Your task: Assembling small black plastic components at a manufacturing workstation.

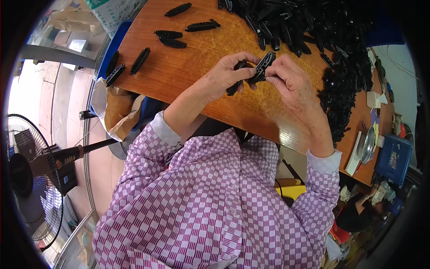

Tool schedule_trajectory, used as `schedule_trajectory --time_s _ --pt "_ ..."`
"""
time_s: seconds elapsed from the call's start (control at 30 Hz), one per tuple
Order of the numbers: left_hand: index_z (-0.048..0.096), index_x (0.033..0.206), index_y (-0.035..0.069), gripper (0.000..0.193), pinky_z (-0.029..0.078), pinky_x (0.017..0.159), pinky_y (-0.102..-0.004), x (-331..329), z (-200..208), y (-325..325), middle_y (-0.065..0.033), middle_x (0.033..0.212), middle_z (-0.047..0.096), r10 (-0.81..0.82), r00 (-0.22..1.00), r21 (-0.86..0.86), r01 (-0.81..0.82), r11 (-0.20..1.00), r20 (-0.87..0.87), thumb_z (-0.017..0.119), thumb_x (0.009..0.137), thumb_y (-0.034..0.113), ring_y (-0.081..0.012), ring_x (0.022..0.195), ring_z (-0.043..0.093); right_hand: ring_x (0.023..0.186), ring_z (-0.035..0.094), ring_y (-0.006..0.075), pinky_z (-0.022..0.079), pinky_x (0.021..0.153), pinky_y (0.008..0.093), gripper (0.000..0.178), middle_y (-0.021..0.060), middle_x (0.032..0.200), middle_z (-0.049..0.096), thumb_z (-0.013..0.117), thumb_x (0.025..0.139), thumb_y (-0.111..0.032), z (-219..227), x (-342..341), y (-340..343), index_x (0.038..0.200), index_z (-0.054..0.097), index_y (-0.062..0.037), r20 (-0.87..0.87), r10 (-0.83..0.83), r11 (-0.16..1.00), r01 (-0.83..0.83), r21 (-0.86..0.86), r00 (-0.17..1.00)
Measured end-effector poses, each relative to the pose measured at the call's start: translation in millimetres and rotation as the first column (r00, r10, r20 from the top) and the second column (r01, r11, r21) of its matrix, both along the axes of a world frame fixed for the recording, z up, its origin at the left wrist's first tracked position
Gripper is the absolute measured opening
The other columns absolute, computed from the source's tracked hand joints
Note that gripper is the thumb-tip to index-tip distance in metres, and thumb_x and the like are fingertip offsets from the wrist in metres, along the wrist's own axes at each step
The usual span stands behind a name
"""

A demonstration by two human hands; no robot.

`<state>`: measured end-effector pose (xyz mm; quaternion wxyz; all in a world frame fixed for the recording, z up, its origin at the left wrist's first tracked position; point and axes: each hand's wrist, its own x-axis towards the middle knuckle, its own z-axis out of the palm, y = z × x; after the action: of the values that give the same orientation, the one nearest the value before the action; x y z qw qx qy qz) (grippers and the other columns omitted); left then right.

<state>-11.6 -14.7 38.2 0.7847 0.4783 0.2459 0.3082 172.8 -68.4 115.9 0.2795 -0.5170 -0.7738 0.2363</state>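
Observation:
Above the wooden table (188, 58), my left hand (220, 75) is closed around black oblong plastic pieces. One dark piece (240, 66) lies against its palm side. Another long black piece (267, 62), with pale outlined cutouts on its face, sticks up at a tilt between my two hands. My right hand (292, 80) has its fingers bent in a pinch at the right edge of that piece. Its fingertips partly hide what they grip. Several similar black pieces, such as one at the far left (178, 10), lie loose on the tabletop.
A large heap of black pieces (342, 94) covers the table's far and right sides. Paper bag (117, 110) and blue bin (121, 38) sit at the left edge, a standing fan (33, 175) beyond. Metal dish (368, 144) and blue box (394, 159) stand right; another person (358, 213) sits lower right.

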Motion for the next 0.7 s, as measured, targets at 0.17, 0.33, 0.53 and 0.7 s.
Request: schedule_trajectory --time_s 0.17,0.33,0.53,0.7 --pt "0.055 0.116 0.003 0.029 0.044 0.049 -0.0148 1 5 -3 -0.0049 0.090 0.064 -0.033 0.992 0.069 0.042 0.997 -0.124 0.057 0.093 0.020 -0.0069 0.072 0.063 0.071 0.054 0.0182 0.043 0.061 0.0293 0.008 0.0067 0.084 0.050 0.063 0.082 0.002 0 5 3 0.088 0.058 -0.0009 0.067 0.061 0.998 -0.059 -0.033 0.996" --pt "0.056 0.115 0.003 0.028 0.043 0.050 -0.0159 3 -2 -4 -0.0033 0.091 0.063 -0.054 0.991 0.078 0.064 0.995 -0.125 0.056 0.093 0.020 -0.0063 0.073 0.062 0.071 0.055 0.0191 0.044 0.061 0.0303 0.009 0.0070 0.084 0.049 0.063 0.081 0.002 -4 13 7 0.089 0.059 -0.0005 0.083 0.125 0.992 -0.123 -0.032 0.989" --pt "0.056 0.112 0.004 0.024 0.044 0.052 -0.0176 8 -3 -4 -0.0026 0.089 0.063 -0.088 0.972 0.091 0.110 0.990 -0.219 0.055 0.094 0.021 -0.0070 0.073 0.062 0.071 0.055 0.0186 0.044 0.061 0.0312 0.009 0.0068 0.084 0.049 0.063 0.081 0.002 -8 20 14 0.089 0.060 0.0007 0.103 0.204 0.977 -0.196 -0.077 0.974" --pt "0.054 0.109 0.004 0.027 0.045 0.051 -0.0175 16 -2 -4 -0.0027 0.088 0.063 -0.027 0.978 0.068 0.041 0.997 -0.208 0.064 0.090 0.020 -0.0096 0.077 0.065 0.075 0.056 0.0142 0.045 0.062 0.0294 0.019 0.0036 0.086 0.051 0.067 0.078 0.002 -17 22 20 0.096 0.060 -0.0014 -0.033 0.046 0.984 -0.051 -0.170 0.998"
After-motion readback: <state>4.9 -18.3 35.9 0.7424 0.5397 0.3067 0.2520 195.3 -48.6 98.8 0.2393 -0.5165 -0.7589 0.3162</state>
